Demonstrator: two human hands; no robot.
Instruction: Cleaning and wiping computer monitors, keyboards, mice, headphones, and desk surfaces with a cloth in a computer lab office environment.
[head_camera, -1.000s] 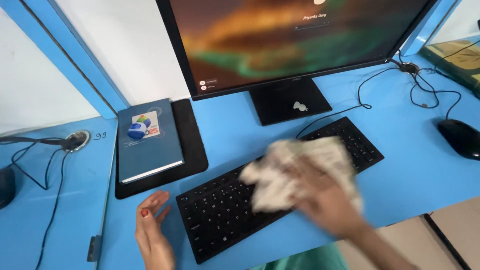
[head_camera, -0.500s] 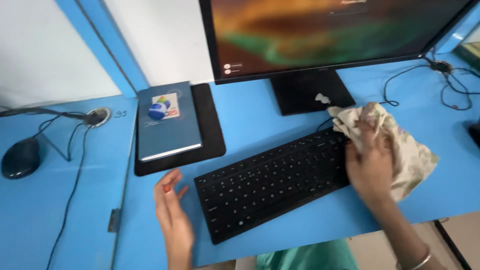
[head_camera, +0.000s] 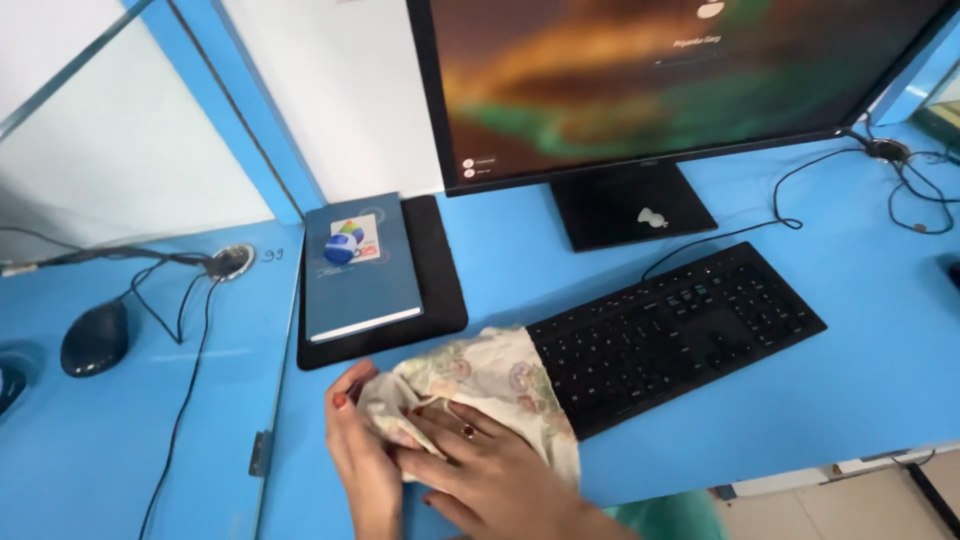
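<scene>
Cloth (head_camera: 490, 385) over keyboard (head_camera: 680, 335) left end, both hands' grip clamped on it; notebook (head_camera: 360, 265) behind.

cloth (head_camera: 495, 375) over keyboard (head_camera: 680, 325) left end, book (head_camera: 360, 265) on pad (head_camera: 440, 285) behind, monitor (head_camera: 650, 80) beyond

Bright, even daylight fills the frame. The monitor (head_camera: 660, 80) at upper right looks soft and blurred. Shadows are faint; edges bend slightly.
</scene>
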